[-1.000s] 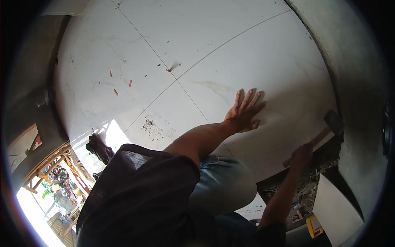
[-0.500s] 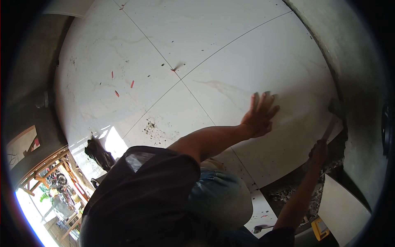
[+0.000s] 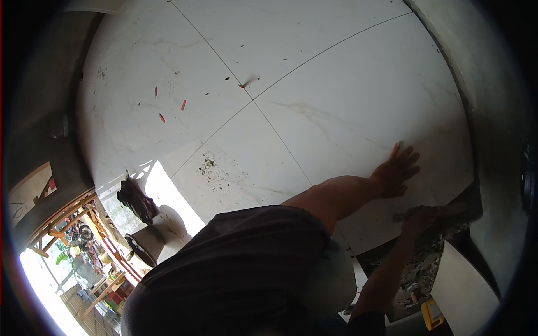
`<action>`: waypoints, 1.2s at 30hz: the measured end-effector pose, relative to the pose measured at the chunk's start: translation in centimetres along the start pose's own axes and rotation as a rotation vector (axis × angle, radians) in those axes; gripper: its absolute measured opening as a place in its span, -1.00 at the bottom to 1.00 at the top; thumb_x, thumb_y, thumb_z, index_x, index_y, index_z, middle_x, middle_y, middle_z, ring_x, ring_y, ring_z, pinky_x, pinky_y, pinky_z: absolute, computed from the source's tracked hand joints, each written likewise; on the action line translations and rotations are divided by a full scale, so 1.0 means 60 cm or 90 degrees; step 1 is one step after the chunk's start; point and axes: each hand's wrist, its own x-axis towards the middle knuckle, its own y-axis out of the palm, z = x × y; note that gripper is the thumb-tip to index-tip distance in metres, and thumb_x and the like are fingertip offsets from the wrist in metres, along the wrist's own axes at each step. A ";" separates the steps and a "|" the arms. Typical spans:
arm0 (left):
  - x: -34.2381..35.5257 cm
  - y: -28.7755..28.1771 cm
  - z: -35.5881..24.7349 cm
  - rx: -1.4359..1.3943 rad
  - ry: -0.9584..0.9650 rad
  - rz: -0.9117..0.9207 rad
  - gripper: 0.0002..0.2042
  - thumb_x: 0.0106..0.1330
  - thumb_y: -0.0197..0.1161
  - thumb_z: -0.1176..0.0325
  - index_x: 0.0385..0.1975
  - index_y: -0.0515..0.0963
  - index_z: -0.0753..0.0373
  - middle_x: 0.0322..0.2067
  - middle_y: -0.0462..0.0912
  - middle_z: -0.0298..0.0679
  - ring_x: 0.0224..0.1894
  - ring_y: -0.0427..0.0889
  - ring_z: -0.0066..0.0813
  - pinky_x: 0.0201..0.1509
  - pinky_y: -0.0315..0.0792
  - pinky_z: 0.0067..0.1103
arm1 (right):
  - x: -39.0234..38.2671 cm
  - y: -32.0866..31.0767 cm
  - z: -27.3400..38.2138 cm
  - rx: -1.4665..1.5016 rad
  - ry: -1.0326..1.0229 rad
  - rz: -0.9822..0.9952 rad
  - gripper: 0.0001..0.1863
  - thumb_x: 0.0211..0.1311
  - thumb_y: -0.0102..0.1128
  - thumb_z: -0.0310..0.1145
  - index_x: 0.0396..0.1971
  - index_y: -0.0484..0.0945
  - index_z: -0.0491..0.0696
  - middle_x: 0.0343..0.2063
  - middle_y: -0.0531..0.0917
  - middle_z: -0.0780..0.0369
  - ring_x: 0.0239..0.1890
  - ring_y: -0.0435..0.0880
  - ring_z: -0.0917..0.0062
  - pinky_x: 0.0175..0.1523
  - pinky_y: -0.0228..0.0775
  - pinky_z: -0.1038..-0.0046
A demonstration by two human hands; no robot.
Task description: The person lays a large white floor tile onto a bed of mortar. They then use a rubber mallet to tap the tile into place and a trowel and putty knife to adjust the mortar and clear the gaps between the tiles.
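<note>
My left hand [image 3: 397,171] presses its spread fingers on a large white marble-patterned floor tile [image 3: 336,129], near the tile's right part. My right hand [image 3: 421,218] is closed round the handle of a mallet [image 3: 455,210] at the tile's near edge. The mallet lies roughly level, its head toward the wall, over or beside the gap in the tiling; blur and shadow hide whether it touches the tile. Below my right hand the gap shows rough dark mortar bed [image 3: 417,274] with rubble.
A plain wall [image 3: 496,140] borders the floor on the right. A loose cut tile [image 3: 465,280] and a yellow tool [image 3: 432,313] lie at lower right. At left are a dark crumpled bag [image 3: 136,203], a bucket [image 3: 147,244], red spacers [image 3: 184,105] and grit [image 3: 210,168].
My left hand has slid right and slightly nearer across the tile. The mallet, upright along the tile's right edge before, has swung down and nearer with my right hand.
</note>
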 end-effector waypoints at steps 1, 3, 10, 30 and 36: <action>0.002 0.003 0.000 0.002 0.007 -0.002 -0.35 0.30 -0.09 -0.12 0.36 0.10 0.00 0.41 -0.09 -0.17 0.46 -0.22 -0.09 0.42 -0.34 0.04 | -0.005 -0.004 -0.001 0.005 -0.001 -0.005 -0.43 0.43 -0.31 0.10 -0.18 0.38 -0.18 -0.63 0.42 0.26 -0.74 0.34 0.57 -0.63 0.30 0.50; 0.013 0.012 -0.014 -0.038 0.035 0.018 -0.35 0.30 -0.06 -0.10 0.36 0.11 0.01 0.41 -0.07 -0.16 0.46 -0.21 -0.09 0.43 -0.36 0.02 | 0.005 -0.038 -0.002 -0.051 0.055 0.084 -0.42 0.44 -0.35 0.10 -0.18 0.38 -0.19 -0.65 0.40 0.28 -0.71 0.38 0.53 -0.61 0.28 0.49; 0.046 -0.012 0.018 0.022 0.044 0.077 -0.32 0.32 -0.08 -0.11 0.39 0.01 0.01 0.43 -0.18 -0.17 0.47 -0.30 -0.10 0.41 -0.45 0.05 | 0.018 -0.035 0.006 -0.007 -0.005 0.122 -0.46 0.39 -0.16 0.11 -0.35 0.42 -0.15 -0.69 0.39 0.34 -0.74 0.39 0.66 -0.65 0.24 0.51; 0.312 0.018 0.020 0.169 0.110 -0.040 -0.35 0.34 -0.21 -0.15 0.39 0.04 -0.02 0.43 -0.13 -0.22 0.47 -0.23 -0.12 0.39 -0.40 0.09 | 0.108 -0.023 0.005 -0.077 -0.052 0.077 -0.53 0.43 -0.19 0.03 -0.37 0.40 -0.11 -0.72 0.32 0.34 -0.73 0.30 0.63 -0.61 0.20 0.45; 0.217 -0.060 0.115 0.168 -0.013 -0.030 -0.32 0.34 -0.24 -0.22 0.41 -0.02 -0.05 0.44 -0.18 -0.24 0.47 -0.27 -0.15 0.43 -0.42 -0.01 | 0.029 -0.056 0.036 -0.041 0.136 0.158 -0.44 0.38 -0.18 0.15 -0.30 0.41 -0.14 -0.70 0.30 0.35 -0.75 0.29 0.65 -0.63 0.13 0.47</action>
